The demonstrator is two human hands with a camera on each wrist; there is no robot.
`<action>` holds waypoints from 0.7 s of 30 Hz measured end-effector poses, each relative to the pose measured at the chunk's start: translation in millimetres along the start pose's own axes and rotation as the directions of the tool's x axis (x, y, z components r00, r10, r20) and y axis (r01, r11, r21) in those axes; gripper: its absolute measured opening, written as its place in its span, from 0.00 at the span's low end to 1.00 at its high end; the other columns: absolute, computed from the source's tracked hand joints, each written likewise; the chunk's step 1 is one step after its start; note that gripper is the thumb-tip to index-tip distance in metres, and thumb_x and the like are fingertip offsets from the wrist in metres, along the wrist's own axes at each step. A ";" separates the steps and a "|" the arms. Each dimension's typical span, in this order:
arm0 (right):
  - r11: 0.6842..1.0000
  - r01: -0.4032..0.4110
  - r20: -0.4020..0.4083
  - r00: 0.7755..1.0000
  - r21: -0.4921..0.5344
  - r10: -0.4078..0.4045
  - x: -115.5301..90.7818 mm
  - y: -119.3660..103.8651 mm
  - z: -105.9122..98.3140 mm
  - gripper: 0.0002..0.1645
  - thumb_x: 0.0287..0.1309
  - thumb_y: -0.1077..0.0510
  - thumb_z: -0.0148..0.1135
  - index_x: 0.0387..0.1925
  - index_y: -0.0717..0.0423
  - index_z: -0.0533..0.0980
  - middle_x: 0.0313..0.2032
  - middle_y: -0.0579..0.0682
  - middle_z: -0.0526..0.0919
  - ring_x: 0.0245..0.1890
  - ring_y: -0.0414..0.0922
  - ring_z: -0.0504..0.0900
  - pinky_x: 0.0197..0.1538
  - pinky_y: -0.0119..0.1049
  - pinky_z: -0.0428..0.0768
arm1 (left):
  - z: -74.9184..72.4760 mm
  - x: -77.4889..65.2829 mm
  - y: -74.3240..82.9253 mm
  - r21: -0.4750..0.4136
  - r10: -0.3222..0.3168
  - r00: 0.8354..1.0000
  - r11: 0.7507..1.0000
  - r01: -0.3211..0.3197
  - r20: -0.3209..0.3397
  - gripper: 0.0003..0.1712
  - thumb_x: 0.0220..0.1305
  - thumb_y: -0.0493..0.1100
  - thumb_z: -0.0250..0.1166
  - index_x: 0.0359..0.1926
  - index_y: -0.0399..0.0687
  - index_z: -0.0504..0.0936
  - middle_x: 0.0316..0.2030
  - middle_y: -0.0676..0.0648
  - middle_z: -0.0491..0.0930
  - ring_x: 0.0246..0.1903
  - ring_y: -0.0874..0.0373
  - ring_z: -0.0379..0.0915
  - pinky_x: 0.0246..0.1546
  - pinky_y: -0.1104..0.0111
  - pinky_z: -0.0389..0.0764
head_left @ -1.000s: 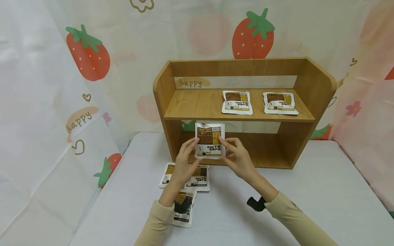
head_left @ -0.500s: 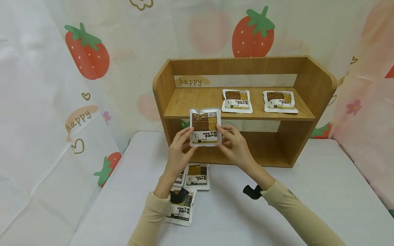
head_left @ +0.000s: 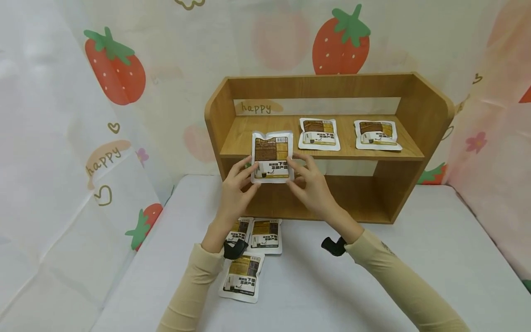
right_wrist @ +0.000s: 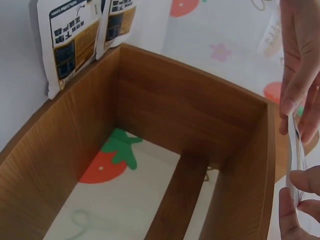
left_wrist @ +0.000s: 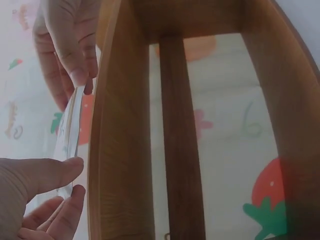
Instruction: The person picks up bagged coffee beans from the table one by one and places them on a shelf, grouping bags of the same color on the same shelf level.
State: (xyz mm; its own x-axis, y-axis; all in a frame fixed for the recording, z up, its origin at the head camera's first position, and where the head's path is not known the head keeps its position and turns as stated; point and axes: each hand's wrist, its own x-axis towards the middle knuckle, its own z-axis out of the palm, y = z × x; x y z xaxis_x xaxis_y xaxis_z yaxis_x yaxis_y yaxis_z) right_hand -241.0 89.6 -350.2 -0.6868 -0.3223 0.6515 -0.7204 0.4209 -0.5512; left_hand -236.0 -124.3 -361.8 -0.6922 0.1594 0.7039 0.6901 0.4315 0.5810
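A flat white pouch (head_left: 272,159) with a brown and yellow printed label is held up by both hands, label towards me. My left hand (head_left: 237,189) pinches its lower left edge between thumb and fingers. The opposite edge is pinched by my right hand (head_left: 312,189). In the head view the pouch overlaps the front edge of the upper shelf at its left part. From the left wrist view the pouch (left_wrist: 73,125) appears edge-on, beside the shelf's wooden board. The right wrist view also catches it from the side, with a thumb and fingertips on each end.
A wooden two-tier shelf (head_left: 317,154) stands at the back of the white table (head_left: 332,276). Two like pouches lie on its upper board, one in the middle (head_left: 319,134) and one at the right (head_left: 377,135). Several more, including a front pouch (head_left: 242,276), lie on the table.
Both hands have raised the held pouch from in front of the lower compartment to the upper shelf's front edge, drifting slightly left. The other pouches have stayed in place.
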 end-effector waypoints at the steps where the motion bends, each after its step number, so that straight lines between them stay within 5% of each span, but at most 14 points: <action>1: 1.000 -0.001 0.002 1.000 -0.002 0.001 2.2 0.4 0.4 0.33 0.52 0.70 0.63 0.62 0.63 0.67 0.63 0.58 0.61 0.42 0.50 0.79 0.42 0.35 0.81 | -1.3 2.0 -0.4 0.004 0.004 1.000 1.000 -0.004 0.001 0.26 0.54 0.31 0.66 0.56 0.38 0.75 0.62 0.41 0.66 0.56 0.46 0.69 0.47 0.58 0.78; 6: 1.000 0.004 0.020 1.000 -0.026 -0.004 11.4 -0.5 0.0 0.34 0.52 0.68 0.64 0.62 0.63 0.66 0.64 0.59 0.60 0.40 0.50 0.80 0.44 0.37 0.81 | -7.7 11.0 0.2 0.038 0.008 1.000 0.999 -0.009 0.010 0.25 0.54 0.30 0.65 0.55 0.38 0.76 0.60 0.43 0.70 0.57 0.49 0.69 0.49 0.61 0.77; 11: 0.995 0.048 0.017 0.999 -0.087 -0.046 17.9 -1.2 -0.7 0.32 0.52 0.66 0.65 0.59 0.66 0.68 0.65 0.61 0.61 0.52 0.54 0.74 0.48 0.41 0.79 | -12.3 18.6 -0.4 0.092 0.039 0.999 0.995 -0.040 0.016 0.21 0.54 0.31 0.65 0.52 0.37 0.79 0.57 0.43 0.74 0.56 0.52 0.71 0.51 0.64 0.76; 21: 0.990 0.111 0.025 0.994 -0.083 -0.110 34.4 5.9 -0.2 0.22 0.56 0.67 0.61 0.53 0.67 0.74 0.58 0.62 0.72 0.59 0.55 0.71 0.57 0.43 0.74 | -19.5 33.5 -5.1 0.172 0.069 0.994 0.982 -0.084 0.090 0.19 0.57 0.32 0.63 0.52 0.38 0.79 0.56 0.43 0.75 0.55 0.51 0.72 0.52 0.65 0.75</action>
State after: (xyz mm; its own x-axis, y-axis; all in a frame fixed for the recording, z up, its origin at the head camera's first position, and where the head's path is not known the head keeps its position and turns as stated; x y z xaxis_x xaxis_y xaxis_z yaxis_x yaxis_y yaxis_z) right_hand -268.8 81.2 -331.0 -0.6059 -0.3871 0.6950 -0.7819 0.4512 -0.4303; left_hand -258.6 -138.4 -333.2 -0.6591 0.2680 0.7027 0.6990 0.5630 0.4410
